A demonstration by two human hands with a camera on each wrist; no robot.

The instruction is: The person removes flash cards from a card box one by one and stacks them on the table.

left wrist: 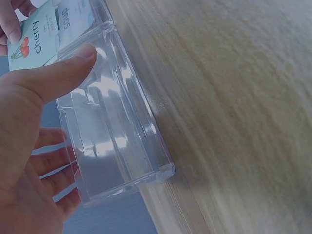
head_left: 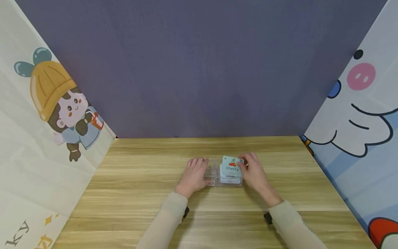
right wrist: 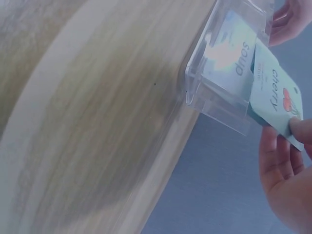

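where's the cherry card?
Head view: the cherry card is pinched in the right hand, just above the soup card, at the clear plastic box's right end.

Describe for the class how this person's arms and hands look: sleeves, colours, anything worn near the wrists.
The left sleeve and right sleeve are long and pale cream. A small black object juts out beside the left one, another beside the right. The left hand and right hand are ungloved.

Clear, glossy plastic is noted for the box (left wrist: 112,131); smooth paper for the soup card (right wrist: 239,58) inside it; grained wood for the tabletop (head_left: 130,193) beneath.
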